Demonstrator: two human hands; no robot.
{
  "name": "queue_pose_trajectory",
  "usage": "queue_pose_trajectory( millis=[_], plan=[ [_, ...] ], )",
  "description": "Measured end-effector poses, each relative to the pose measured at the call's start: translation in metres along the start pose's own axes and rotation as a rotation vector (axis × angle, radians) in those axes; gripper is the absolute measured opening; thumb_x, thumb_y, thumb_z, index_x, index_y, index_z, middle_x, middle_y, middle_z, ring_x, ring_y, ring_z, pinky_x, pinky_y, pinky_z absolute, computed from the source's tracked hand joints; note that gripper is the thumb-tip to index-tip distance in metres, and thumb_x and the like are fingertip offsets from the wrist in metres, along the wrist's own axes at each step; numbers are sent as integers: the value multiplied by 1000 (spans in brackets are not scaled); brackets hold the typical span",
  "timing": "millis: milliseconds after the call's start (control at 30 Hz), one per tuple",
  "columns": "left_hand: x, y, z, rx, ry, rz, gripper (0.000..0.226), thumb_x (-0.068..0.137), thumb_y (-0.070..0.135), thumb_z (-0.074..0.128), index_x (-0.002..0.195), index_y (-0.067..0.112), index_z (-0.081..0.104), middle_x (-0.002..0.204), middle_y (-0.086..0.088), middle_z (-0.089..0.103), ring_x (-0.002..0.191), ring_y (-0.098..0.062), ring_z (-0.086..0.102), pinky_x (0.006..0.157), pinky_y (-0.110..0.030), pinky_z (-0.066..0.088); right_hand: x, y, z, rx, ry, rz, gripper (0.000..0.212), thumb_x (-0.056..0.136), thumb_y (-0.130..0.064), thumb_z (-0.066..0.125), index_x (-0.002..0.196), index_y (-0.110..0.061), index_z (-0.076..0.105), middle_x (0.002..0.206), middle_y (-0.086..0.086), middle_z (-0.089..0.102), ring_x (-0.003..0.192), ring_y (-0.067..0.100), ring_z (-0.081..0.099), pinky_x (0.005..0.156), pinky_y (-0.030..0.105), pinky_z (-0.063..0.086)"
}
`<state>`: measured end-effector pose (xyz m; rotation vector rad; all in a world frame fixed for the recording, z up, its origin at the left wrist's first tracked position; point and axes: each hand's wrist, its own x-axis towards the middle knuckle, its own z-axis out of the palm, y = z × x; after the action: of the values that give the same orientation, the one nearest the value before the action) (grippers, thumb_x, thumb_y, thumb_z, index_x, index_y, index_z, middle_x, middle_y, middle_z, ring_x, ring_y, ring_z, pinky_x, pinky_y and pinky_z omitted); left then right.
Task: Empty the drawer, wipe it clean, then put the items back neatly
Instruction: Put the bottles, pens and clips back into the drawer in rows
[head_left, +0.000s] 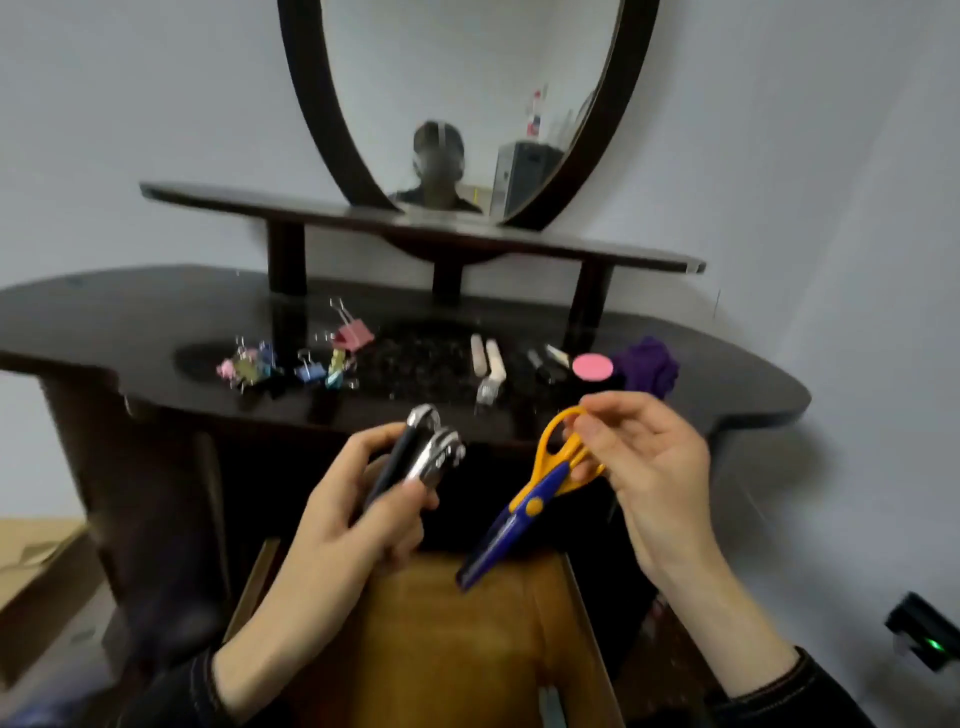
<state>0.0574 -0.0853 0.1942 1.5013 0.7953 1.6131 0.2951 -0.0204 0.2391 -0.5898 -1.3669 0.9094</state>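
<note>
My left hand (358, 512) grips a black and chrome stapler-like tool (415, 457) above the pulled-out wooden drawer (467, 634). My right hand (649, 467) holds a pair of scissors (524, 501) by their orange handles, blue blades pointing down toward the drawer. On the dark dresser top (130, 322) lie several coloured binder clips (291, 358), a big pink binder clip (353, 332), two pale sticks (488, 358), dark markers (545, 361), a pink round disc (592, 367) and a purple cloth (647, 366).
An oval mirror (467, 93) stands on a raised shelf (415, 223) behind the dresser top. A cardboard box (36, 582) sits on the floor at left. A small black device with a green light (924, 636) is at right by the wall.
</note>
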Motion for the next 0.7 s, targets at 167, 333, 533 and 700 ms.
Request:
queue_pose_trajectory(
  millis=[167, 333, 533, 700],
  plan=[
    [-68, -68, 4, 189, 38, -207, 32, 86, 37, 72, 113, 24, 61, 87, -6, 67, 61, -11, 59, 50, -25, 48, -68, 77, -19, -255, -234, 285, 12, 90, -5, 73, 97, -15, 76, 85, 14, 75, 62, 27, 71, 58, 29, 59],
    [-75, -168, 9, 184, 39, -768, 25, 98, 29, 59, 105, 5, 58, 80, -11, 72, 63, -18, 62, 52, -28, 45, -91, 162, -27, -574, -364, 695, 10, 92, -4, 70, 102, -7, 70, 95, 18, 72, 66, 26, 69, 64, 35, 58],
    [-67, -224, 23, 92, 66, -1103, 18, 97, 29, 62, 90, 12, 58, 74, 5, 63, 66, -8, 58, 55, -21, 45, -69, 231, -24, -864, -620, 857, 16, 91, -2, 70, 106, -4, 73, 103, 15, 74, 88, 18, 68, 73, 20, 54],
    [-72, -232, 28, -56, 122, -1208, 6, 91, 7, 64, 93, 5, 59, 76, -9, 66, 71, -22, 65, 67, -37, 52, -63, 264, -29, -1129, -826, 767, 11, 92, -7, 71, 93, -17, 72, 93, 1, 73, 91, 16, 70, 86, 32, 58]
  ],
)
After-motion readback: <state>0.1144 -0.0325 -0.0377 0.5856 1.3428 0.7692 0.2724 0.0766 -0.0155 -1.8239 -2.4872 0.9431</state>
